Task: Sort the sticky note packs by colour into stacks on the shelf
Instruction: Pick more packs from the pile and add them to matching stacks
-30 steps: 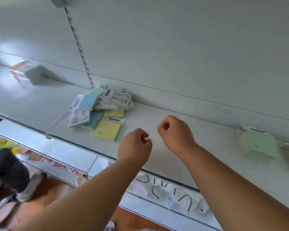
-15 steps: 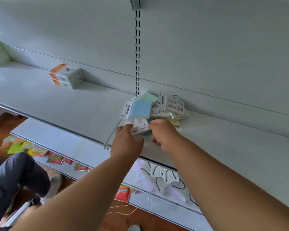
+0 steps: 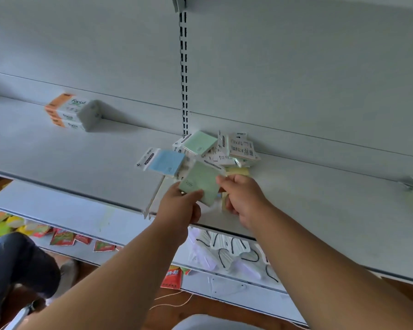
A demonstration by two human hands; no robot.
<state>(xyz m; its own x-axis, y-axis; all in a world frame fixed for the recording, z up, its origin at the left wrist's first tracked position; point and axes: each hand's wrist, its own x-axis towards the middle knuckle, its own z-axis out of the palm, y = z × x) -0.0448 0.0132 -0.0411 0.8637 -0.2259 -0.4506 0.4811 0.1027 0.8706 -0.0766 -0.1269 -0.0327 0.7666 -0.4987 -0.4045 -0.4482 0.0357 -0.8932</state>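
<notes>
Big grey shelf (image 3: 320,198) fills most of the view, with a slotted upright rail (image 3: 183,75) running up the back panel. Everything below is placed relative to the messy pile of sticky note packs (image 3: 215,153), which sits on the shelf right at the foot of that rail.

Well off to the left of the pile, a stack of tissue boxes (image 3: 72,113) with orange ends sits against the back panel. Below the pile, on the lower shelf, there's a bunch of white bags with black cord handles (image 3: 227,248), and further left down there some red snack packets (image 3: 65,238).

In the pile itself: a blue pack (image 3: 165,163) on its left edge, a green pack (image 3: 199,142) on top near the rail, a few white-backed ones on the right, and a yellow pack (image 3: 239,171) at the front.

Just in front of the pile, a light green pack (image 3: 202,182) is held up off the shelf. The left hand (image 3: 180,208) pinches its lower edge, thumb on the face. The right hand (image 3: 242,196) has curled fingers touching the pack's right edge; can't tell how firmly it's gripping. Something pale yellow peeks out under that palm too, but it's too hidden to say what.
</notes>
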